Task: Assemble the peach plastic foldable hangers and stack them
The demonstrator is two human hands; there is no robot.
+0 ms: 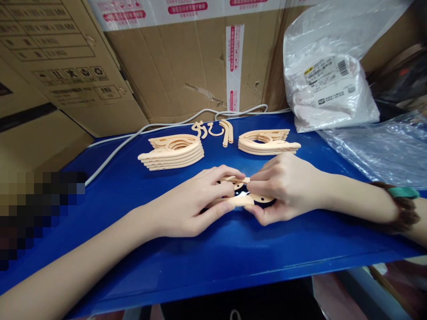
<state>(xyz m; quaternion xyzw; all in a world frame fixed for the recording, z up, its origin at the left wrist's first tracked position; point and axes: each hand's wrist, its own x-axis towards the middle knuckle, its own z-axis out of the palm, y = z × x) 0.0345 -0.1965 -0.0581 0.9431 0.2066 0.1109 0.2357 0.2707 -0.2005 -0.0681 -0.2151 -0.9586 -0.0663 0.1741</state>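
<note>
Two beige plastic hanger pieces meet between my hands, low over the blue tabletop. My left hand (207, 200) closes on the left hanger piece (243, 201), thumb at its near edge and fingers along the far one. The right hanger piece (262, 198) is gripped by my right hand (283, 186), whose fingers cover much of it. Whether the two pieces are joined is hidden by the fingers. Behind the left hand sits a stack of hanger halves (180, 155); another stack of hanger halves (267, 146) lies behind the right hand.
Between the stacks, farther back, lie small beige hooks (216, 130) and curved strips (226, 134). A white cable (140, 132) runs along the back of the blue table (200, 266). Cardboard boxes (187, 62) stand behind. At the right are a white parcel bag (333, 93) and clear plastic wrap (383, 146).
</note>
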